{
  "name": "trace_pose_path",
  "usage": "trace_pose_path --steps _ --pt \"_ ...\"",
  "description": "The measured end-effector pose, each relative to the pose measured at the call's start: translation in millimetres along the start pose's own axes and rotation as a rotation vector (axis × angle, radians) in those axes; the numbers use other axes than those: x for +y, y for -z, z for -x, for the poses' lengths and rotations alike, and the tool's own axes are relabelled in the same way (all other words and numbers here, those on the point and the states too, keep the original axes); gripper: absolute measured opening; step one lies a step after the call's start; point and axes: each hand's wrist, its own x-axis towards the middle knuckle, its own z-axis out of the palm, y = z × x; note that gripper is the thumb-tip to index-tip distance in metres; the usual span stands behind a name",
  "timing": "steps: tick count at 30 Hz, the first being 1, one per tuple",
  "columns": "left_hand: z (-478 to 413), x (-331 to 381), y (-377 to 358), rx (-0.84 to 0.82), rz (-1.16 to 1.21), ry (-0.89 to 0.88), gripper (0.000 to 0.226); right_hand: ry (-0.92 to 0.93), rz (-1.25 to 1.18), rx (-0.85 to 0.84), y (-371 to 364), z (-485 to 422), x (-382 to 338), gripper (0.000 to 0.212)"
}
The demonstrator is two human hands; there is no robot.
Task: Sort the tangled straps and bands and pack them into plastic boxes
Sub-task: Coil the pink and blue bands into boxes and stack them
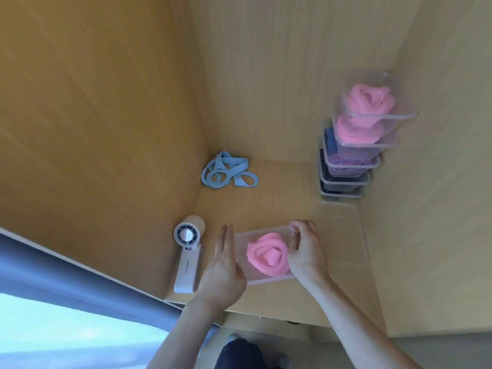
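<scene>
Most of the job looks done. Well beyond the right hand (303, 251), a stack of boxes (356, 145) stands against the wall. Its top two hold pink coils, and the lower ones hold striped, purple and dark contents.

Between the hands sits a box (266, 280) with a pink band (267, 254) coiled inside like a rose. The band looks soft, thick and matte, and the box is thin, clear and glossy. The left hand (223, 265) lies flat with straight fingers against the box's left side. The right hand curls its fingers over the far right corner.

What is left seems to be the blue bands (229, 173), flat rubbery loops in a tangle on the wooden tabletop (266, 203) ahead of the left hand. A clear piece (338, 217), box or lid, lies just past the right hand. A white fan (186, 257) of hard plastic rests just left of the left hand.
</scene>
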Motion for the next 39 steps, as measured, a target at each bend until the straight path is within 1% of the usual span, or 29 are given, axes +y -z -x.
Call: trace_pose_path --steps 1,3,5,9,12,15,17,21,22,23,25,26,27,28,30,32,34,36,39 --pt "-0.7 2.9 -3.6 -0.026 -0.012 -0.018 0.085 0.001 -0.002 0.000 -1.1 0.1 1.0 0.026" --pt "-0.5 9.3 -13.8 -0.049 -0.100 -0.018 0.081 -0.024 -0.027 0.003 -3.1 -0.3 1.7 0.028" --pt "1.4 12.2 -24.8 0.000 -0.203 0.003 0.076 -0.032 -0.037 0.014 -4.3 0.7 1.7 0.034" --pt "-0.2 8.9 -38.1 0.081 -0.326 0.017 0.081 0.006 0.003 0.014 -4.0 4.5 3.9 0.039" --pt "-2.0 7.6 -40.3 0.099 -0.402 -0.016 0.083 0.038 0.085 -0.029 -2.7 3.1 5.8 0.041" --pt "-2.6 5.6 -38.3 0.093 -0.399 -0.041 0.084 0.057 0.186 -0.076 -3.5 1.4 8.1 0.036" --pt "-5.1 3.4 -35.6 0.090 -0.389 -0.058 0.084 0.011 0.165 -0.113 -5.3 2.2 11.0 0.033" --pt "-8.8 2.4 -30.5 0.086 -0.369 -0.086 0.081 -0.132 0.004 -0.219 -5.8 3.0 15.4 0.034" --pt "-9.1 3.0 -30.2 0.093 -0.362 -0.093 0.080 -0.126 0.022 -0.259 -5.4 3.4 16.1 0.037" --pt "-9.2 3.5 -30.4 0.104 -0.351 -0.100 0.078 -0.075 0.107 -0.297 -4.7 3.4 15.7 0.043" --pt "-9.4 3.4 -31.8 0.135 -0.327 -0.117 0.074 0.138 0.386 -0.346 -3.3 3.4 12.7 0.057" --pt "-9.6 3.0 -32.5 0.150 -0.325 -0.124 0.073 0.244 0.473 -0.364 -3.3 2.5 11.2 0.061" --pt "-10.1 2.7 -32.9 0.159 -0.330 -0.129 0.073 0.310 0.514 -0.396 -3.0 1.2 10.2 0.064" --pt "-10.5 2.4 -33.0 0.162 -0.340 -0.132 0.074 0.331 0.524 -0.439 -2.8 -0.7 9.6 0.065" --pt "-11.3 2.0 -32.8 0.154 -0.369 -0.135 0.076 0.308 0.522 -0.526 -3.4 -4.4 11.0 0.066" --pt "-12.7 1.8 -32.3 0.144 -0.399 -0.132 0.077 0.290 0.557 -0.547 -4.3 -6.2 10.0 0.068" --pt "-14.0 1.5 -32.2 0.148 -0.415 -0.140 0.076 0.274 0.565 -0.522 -5.0 -5.5 6.0 0.071" --pt "-15.0 -1.4 -32.8 0.172 -0.403 -0.177 0.074 0.241 0.496 -0.480 -5.4 -4.2 1.7 0.072" --pt "-16.1 -8.1 -35.7 0.220 -0.282 -0.218 0.070 0.244 0.466 -0.432 -3.9 0.6 0.1 0.067"
